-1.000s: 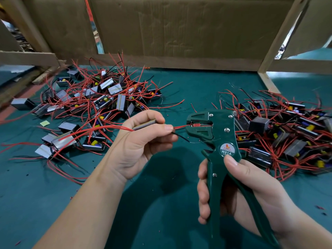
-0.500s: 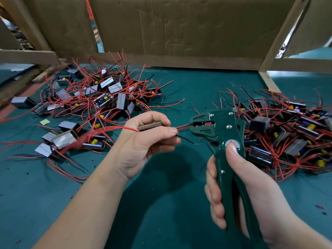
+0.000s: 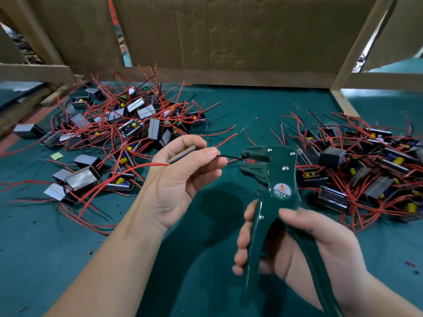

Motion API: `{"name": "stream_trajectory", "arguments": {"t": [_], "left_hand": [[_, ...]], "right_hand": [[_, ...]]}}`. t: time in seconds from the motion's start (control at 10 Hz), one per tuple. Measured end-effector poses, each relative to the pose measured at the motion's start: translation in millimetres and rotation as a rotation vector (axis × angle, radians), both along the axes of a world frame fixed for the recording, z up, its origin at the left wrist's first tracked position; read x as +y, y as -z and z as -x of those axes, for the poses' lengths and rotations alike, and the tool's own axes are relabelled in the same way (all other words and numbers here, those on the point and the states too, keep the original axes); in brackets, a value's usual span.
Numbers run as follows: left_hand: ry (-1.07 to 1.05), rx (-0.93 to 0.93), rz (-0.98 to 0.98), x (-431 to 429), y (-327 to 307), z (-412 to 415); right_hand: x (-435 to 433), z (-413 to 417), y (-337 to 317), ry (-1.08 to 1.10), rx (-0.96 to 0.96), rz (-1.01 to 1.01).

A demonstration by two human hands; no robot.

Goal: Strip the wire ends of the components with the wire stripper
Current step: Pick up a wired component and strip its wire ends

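Green tool: the wire stripper (image 3: pixel 275 177) sits just right of centre, nose pointing to 9 o'clock, handles running down toward 5 o'clock.
Right hand: the right hand (image 3: pixel 302 245) is wrapped round both handles. They're spread a bit, so I'd guess no full squeeze yet.
Left hand: the left hand (image 3: pixel 180 179) pinches a small metal-cased component (image 3: pixel 183 154) between thumb and fingers, just left of the nose.
Black wire: the black wire (image 3: pixel 229 157) goes from the component straight into the jaws. The tip's hidden, so can't tell how deep.
Red wire: the red wire (image 3: pixel 226 140) pokes off toward 2 o'clock, outside the jaws.
What could go wrong: too deep and you strip too much; crooked and the blades might nick the strands. With a loose pinch the pull could yank the part out.
Around: left pile (image 3: pixel 128 129) at 10 o'clock, right pile (image 3: pixel 357 172) at 3 o'clock, cardboard wall (image 3: pixel 229 33) at 12, yellow note (image 3: pixel 56 156) at 9, all on the teal tabletop (image 3: pixel 174 282).
In the way: a long red lead (image 3: pixel 119 177) trails off toward 8 o'clock and could snag the left pile.
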State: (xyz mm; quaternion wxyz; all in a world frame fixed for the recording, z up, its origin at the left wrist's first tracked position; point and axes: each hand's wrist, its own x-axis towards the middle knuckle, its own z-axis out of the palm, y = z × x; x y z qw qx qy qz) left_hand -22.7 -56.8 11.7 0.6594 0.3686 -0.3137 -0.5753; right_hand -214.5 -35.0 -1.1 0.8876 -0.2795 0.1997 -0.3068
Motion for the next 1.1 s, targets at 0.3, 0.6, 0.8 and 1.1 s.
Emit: {"name": "stream_trajectory", "arguments": {"t": [0.3,0.6,0.8,1.1], "left_hand": [[0.014,0.003,-0.008,1,2,3],[0.006,0.012,-0.009,1,1,2],[0.013,-0.002,0.0,1,0,2],[0.029,-0.01,0.002,2,0,1]], "right_hand": [[-3,-3,-6,-0.034,0.0,0.079],[3,2,-1,-0.005,0.105,0.143],[4,2,-3,-0.012,0.116,0.168],[6,2,-5,-0.007,0.161,0.166]]}}
